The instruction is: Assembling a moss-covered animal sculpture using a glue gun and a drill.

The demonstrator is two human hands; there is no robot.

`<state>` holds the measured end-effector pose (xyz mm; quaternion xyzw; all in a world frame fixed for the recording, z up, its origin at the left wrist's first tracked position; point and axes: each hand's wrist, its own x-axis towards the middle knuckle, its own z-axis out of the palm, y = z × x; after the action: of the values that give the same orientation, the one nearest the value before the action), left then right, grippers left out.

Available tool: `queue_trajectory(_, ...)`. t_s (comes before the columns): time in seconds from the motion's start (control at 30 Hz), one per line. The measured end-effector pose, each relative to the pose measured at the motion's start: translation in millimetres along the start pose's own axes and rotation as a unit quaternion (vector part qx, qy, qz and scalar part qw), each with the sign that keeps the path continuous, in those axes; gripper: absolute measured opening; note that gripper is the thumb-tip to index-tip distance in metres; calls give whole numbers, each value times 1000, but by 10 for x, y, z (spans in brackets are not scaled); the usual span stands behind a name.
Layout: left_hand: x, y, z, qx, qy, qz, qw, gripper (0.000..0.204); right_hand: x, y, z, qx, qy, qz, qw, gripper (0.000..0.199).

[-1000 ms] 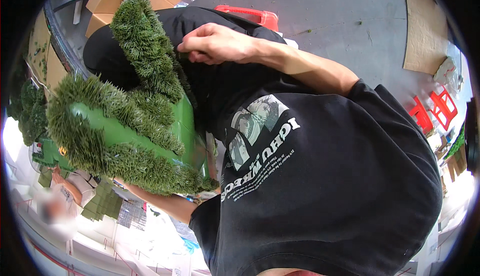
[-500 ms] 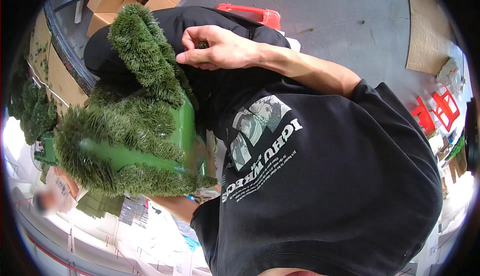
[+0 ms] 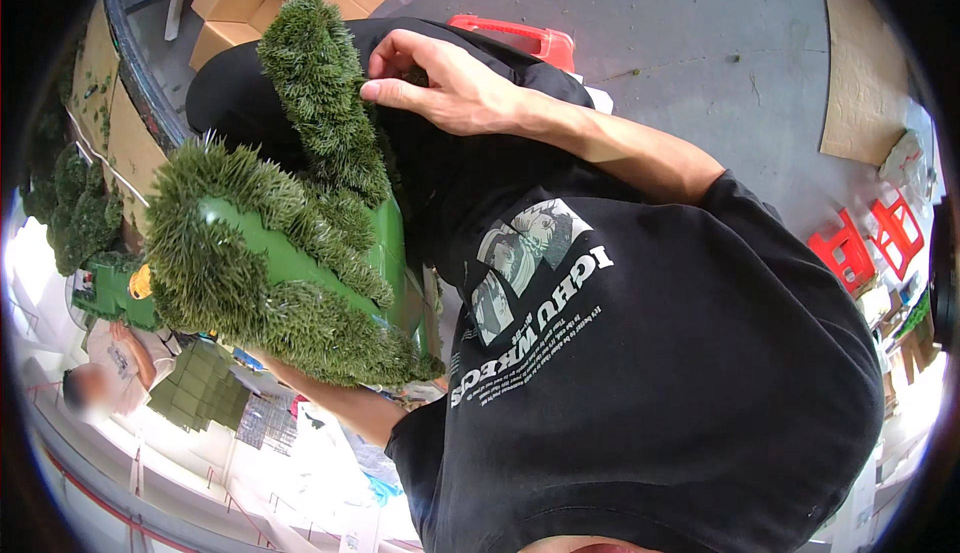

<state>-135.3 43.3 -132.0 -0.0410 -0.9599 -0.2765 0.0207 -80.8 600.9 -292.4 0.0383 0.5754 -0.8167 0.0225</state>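
A large green moulded form (image 3: 290,258), partly covered in strips of bristly artificial turf (image 3: 320,93), lies tilted over my lap. Smooth green surface shows between the strips. My right hand (image 3: 440,83) is beside the upright turf-covered part, its fingers curled and the thumb tip at the edge of the bristles. A small dark green bit shows inside the curl of the fingers; what it is I cannot make out. My left forearm (image 3: 345,403) runs up beneath the form, and the form hides my left hand.
Ahead are an open cardboard box (image 3: 235,13) and a red plastic stool (image 3: 520,38) on the grey floor. Red stools (image 3: 870,243) and a cardboard sheet (image 3: 865,63) are on the right. At left, a person (image 3: 125,363) sits near more greenery (image 3: 80,193).
The green form has tilted and shifted right, showing its smooth strip at a different angle. My right hand has moved slightly, its index finger lifting a little away from the thumb.
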Motion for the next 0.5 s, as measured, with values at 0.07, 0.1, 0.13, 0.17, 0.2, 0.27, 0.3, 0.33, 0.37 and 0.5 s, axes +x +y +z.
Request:
queue_trajectory(0.07, 18, 10, 16, 4, -2, 4, 1000, 70, 9, 10, 32, -78, -3, -28, 997, 34)
queue_trajectory(0.1, 29, 16, 25, 7, -3, 6, 1000, 70, 17, 52, 48, -97, -9, -13, 995, 34)
queue_trajectory(0.13, 50, 28, 39, 8, -3, 9, 1000, 70, 23, 111, 50, -97, -9, -15, 995, 34)
queue_trajectory(0.17, 72, 41, 54, 10, -3, 12, 1000, 70, 27, 176, 51, -63, -14, -4, 998, 33)
queue_trajectory(0.2, 97, 55, 71, 12, -4, 15, 1000, 70, 28, 219, 49, -29, -19, 7, 999, 33)
queue_trajectory(0.27, 114, 67, 93, 16, -3, 19, 1000, 70, 37, 221, 57, -38, -17, 6, 999, 29)
queue_trajectory(0.3, 127, 73, 106, 18, -3, 20, 1000, 70, 45, 185, 55, -57, -12, 4, 998, 27)
queue_trajectory(0.33, 131, 77, 119, 20, -3, 22, 1000, 70, 45, 157, 55, -76, -7, 3, 997, 26)
queue_trajectory(0.37, 138, 82, 131, 22, -4, 23, 999, 70, 45, 141, 51, -76, -7, 3, 997, 26)
queue_trajectory(0.5, 186, 102, 191, 32, -9, 30, 999, 70, 30, 134, 21, -53, -26, 4, 998, 23)
